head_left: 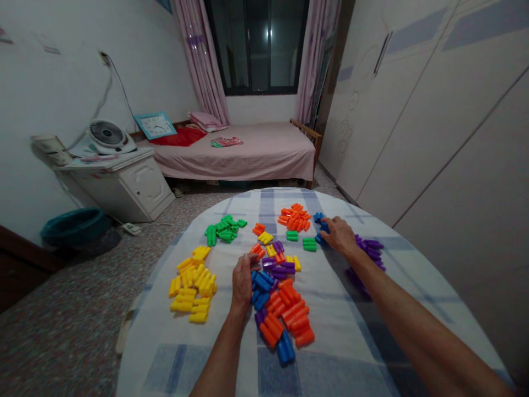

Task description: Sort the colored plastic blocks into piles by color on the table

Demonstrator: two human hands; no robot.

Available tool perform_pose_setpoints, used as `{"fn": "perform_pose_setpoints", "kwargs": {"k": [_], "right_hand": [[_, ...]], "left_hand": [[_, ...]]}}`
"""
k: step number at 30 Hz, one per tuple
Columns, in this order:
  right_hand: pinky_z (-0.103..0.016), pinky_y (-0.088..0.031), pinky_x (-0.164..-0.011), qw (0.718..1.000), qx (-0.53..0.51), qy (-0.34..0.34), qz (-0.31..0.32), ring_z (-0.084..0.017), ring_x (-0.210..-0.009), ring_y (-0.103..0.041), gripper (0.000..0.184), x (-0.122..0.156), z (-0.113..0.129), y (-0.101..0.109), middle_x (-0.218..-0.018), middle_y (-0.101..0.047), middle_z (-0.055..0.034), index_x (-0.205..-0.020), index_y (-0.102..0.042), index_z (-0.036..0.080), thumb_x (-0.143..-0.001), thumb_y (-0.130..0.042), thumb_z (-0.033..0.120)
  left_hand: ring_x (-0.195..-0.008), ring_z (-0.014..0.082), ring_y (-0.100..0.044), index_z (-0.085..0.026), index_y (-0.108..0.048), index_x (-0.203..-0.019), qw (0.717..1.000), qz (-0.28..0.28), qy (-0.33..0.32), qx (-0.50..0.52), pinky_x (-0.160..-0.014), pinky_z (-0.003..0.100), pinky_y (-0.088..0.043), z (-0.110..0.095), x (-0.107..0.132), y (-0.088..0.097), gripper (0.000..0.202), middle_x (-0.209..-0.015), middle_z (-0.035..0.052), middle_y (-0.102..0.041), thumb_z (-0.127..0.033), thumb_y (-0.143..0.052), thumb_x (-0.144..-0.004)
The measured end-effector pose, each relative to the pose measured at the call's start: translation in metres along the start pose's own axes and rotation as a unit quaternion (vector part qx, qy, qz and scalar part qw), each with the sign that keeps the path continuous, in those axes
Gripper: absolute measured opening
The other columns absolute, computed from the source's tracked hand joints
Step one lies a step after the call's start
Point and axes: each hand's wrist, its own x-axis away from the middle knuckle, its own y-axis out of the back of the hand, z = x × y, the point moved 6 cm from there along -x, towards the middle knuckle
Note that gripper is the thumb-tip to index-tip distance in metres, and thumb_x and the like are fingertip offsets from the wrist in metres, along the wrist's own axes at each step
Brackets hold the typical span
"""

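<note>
Plastic building blocks, shaped like short joined tubes, lie on the cloth sorted by colour around a mixed pile. My left hand (pixel 243 274) rests at the left edge of that mixed pile, fingers loosely curved and apart, beside its blue blocks (pixel 261 286). Orange blocks (pixel 293 309) and purple blocks (pixel 278 268) make up much of the pile. Farther right, my right hand (pixel 341 236) reaches to a small blue group (pixel 319 218), its fingertips closed around a blue block (pixel 324 227). That block is partly hidden by the fingers.
Yellow blocks (pixel 194 286) lie at the left, green blocks (pixel 225 229) behind them. An orange heap (pixel 294 217) is at the back; purple blocks (pixel 372 253) lie beneath my right forearm. The round table (pixel 330 342) has a checked cloth. Beyond stand a bed (pixel 264 149) and wardrobe (pixel 413 138).
</note>
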Motion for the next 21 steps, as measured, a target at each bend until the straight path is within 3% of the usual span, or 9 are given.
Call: {"fn": "perform_pose_setpoints", "kwargs": {"k": [4, 8, 12, 21], "right_hand": [[-0.034, -0.038, -0.087, 0.996, -0.026, 0.081, -0.04, -0.025, -0.105, -0.049, 0.034, 0.008, 0.032, 0.003, -0.115, -0.056, -0.0121, -0.12, -0.059, 0.019, -0.089, -0.049, 0.028], [-0.029, -0.036, -0.089, 0.982, -0.092, 0.162, 0.032, -0.021, -0.104, -0.05, 0.036, 0.02, 0.073, -0.016, -0.115, -0.057, -0.009, -0.123, -0.058, 0.021, -0.088, -0.05, 0.024], [-0.033, -0.034, -0.087, 0.985, -0.088, 0.143, 0.042, -0.024, -0.11, -0.048, 0.042, 0.027, 0.086, -0.03, -0.119, -0.056, -0.0085, -0.129, -0.052, 0.026, -0.087, -0.05, 0.024], [-0.035, -0.028, -0.088, 0.986, -0.149, 0.078, -0.001, -0.021, -0.1, -0.051, 0.016, 0.057, 0.091, -0.026, -0.101, -0.061, -0.0057, -0.096, -0.059, 0.02, -0.083, -0.052, 0.027]], "left_hand": [[-0.089, 0.0226, -0.065, -0.012, -0.065, -0.095, 1.0, -0.002, 0.002, 0.004, -0.076, 0.035, -0.052, 0.001, 0.0, 0.0, 0.063, -0.096, 0.0137, -0.068, -0.069, -0.043, -0.08], [-0.089, 0.0225, -0.065, -0.012, -0.065, -0.096, 1.0, -0.008, 0.003, 0.002, -0.076, 0.035, -0.053, -0.001, 0.002, 0.001, 0.063, -0.096, 0.0137, -0.069, -0.068, -0.043, -0.081], [-0.087, 0.0225, -0.066, -0.012, -0.066, -0.095, 1.0, -0.012, 0.002, -0.002, -0.075, 0.035, -0.053, -0.003, 0.003, 0.001, 0.062, -0.096, 0.0136, -0.069, -0.068, -0.044, -0.081], [-0.083, 0.0222, -0.066, -0.012, -0.065, -0.091, 1.0, -0.021, 0.002, 0.014, -0.073, 0.035, -0.053, 0.001, -0.001, 0.002, 0.065, -0.092, 0.0136, -0.069, -0.071, -0.044, -0.078]]}}
